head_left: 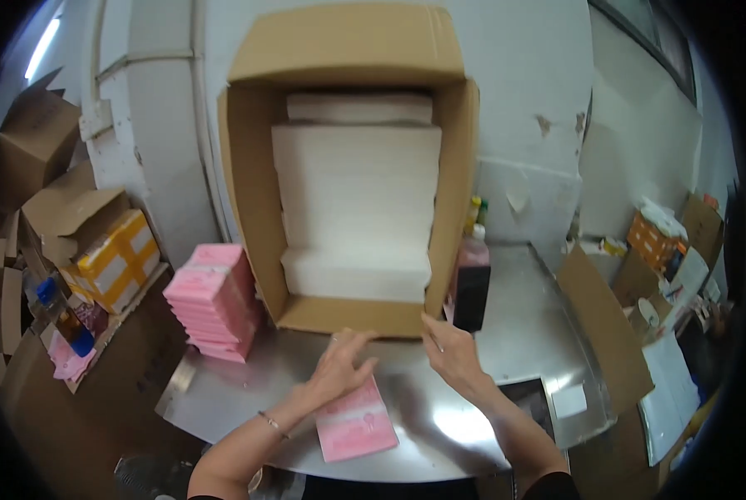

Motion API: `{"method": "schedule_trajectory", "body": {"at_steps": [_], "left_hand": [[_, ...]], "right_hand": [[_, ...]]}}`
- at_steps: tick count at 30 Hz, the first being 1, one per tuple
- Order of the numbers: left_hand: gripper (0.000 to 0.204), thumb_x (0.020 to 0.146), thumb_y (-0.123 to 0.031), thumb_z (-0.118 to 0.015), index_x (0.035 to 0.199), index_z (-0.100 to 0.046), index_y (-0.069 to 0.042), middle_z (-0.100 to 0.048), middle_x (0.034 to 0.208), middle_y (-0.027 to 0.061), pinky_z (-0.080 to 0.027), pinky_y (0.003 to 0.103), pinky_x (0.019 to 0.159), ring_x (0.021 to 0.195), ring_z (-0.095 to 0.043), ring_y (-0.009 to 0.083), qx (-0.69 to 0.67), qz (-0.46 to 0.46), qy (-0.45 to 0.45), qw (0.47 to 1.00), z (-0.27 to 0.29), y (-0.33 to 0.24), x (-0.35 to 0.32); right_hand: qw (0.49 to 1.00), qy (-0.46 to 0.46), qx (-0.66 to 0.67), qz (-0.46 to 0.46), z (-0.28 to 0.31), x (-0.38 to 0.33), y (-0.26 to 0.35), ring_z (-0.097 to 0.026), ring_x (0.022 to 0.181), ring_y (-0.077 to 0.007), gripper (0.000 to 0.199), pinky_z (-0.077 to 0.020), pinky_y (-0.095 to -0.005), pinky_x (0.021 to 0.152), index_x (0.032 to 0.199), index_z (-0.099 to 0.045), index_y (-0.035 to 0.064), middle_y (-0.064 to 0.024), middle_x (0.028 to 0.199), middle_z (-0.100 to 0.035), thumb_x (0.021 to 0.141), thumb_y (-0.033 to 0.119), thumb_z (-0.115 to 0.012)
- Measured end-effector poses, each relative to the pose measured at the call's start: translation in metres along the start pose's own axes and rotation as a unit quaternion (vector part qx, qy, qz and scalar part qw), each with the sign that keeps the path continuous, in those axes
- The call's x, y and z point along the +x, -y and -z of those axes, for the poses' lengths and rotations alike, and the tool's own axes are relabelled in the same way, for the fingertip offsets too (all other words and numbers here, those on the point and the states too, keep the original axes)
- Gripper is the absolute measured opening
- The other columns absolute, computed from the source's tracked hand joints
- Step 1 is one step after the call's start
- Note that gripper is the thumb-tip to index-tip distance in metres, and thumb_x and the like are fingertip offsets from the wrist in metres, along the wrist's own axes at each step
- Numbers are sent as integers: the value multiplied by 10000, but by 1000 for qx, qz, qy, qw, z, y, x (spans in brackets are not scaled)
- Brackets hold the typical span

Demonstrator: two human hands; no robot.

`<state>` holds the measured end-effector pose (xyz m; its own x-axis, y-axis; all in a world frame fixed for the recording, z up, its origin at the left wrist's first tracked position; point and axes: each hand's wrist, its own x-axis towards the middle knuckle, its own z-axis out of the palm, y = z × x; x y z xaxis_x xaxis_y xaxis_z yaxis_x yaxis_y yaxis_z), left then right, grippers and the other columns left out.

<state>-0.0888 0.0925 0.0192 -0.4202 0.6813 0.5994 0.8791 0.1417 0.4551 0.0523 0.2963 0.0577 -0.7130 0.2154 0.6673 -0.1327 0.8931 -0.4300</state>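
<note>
A tall open cardboard box point(248, 183) stands on a steel table point(523, 333), its opening facing me. Stacks of white flat packs point(356, 192) fill it. My left hand point(339, 367) hovers with fingers apart just in front of the box's near flap, above a flat pink packet point(358, 425) lying on the table. My right hand point(449, 350) touches the box's near right corner, fingers spread, with nothing in it.
A stack of pink packets point(214, 300) sits left of the box. A dark bottle with a pink top point(471, 283) stands right of it. Cardboard boxes point(64, 208) pile up at the left; a flattened carton point(602, 325) and clutter lie at the right.
</note>
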Motion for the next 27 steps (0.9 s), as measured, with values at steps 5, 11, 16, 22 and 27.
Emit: {"method": "schedule_trajectory", "body": {"at_steps": [5, 11, 16, 22, 27], "left_hand": [[1022, 769, -376, -795, 1541, -241, 0, -378, 1430, 321, -359, 567, 1104, 1304, -386, 505, 185, 98, -90, 974, 51, 85, 107], [1132, 720, -266, -835, 1549, -132, 48, -343, 1454, 347, -349, 542, 1127, 1323, -361, 528, 114, 109, -250, 955, 127, 106, 248], [1111, 711, -214, -818, 1536, -131, 69, -353, 1429, 353, -319, 509, 1159, 1352, -333, 524, 37, 124, -281, 951, 155, 126, 304], [1144, 666, -291, -845, 1531, -171, 37, -315, 1472, 309, -288, 537, 1162, 1407, -285, 460, 146, 223, -327, 907, 152, 111, 329], [1150, 660, -360, -865, 1512, -206, 42, -394, 1383, 256, -364, 524, 1103, 1326, -392, 425, 248, 277, -267, 889, 158, 89, 334]], "right_hand": [[990, -138, 14, 10, -28, 151, 4, -431, 1304, -538, 760, -366, -512, 1110, 1522, -265, -57, -396, 1367, -464, 901, 141, -657], [944, -319, -49, -67, -34, 302, -33, -389, 1338, -521, 981, -344, -522, 1123, 1501, -226, -100, -404, 1423, -374, 779, 209, -814], [933, -312, -63, -171, -37, 343, -26, -455, 1206, -498, 1030, -399, -557, 1023, 1445, -279, -116, -358, 1286, -436, 694, 244, -885], [932, -299, -130, -158, -37, 350, -26, -463, 1152, -481, 980, -425, -566, 951, 1385, -330, -125, -290, 1167, -466, 688, 285, -884], [920, -214, -303, -128, -18, 352, -8, -474, 1175, -460, 893, -445, -553, 961, 1297, -373, -150, -273, 1177, -475, 700, 308, -853]]}}
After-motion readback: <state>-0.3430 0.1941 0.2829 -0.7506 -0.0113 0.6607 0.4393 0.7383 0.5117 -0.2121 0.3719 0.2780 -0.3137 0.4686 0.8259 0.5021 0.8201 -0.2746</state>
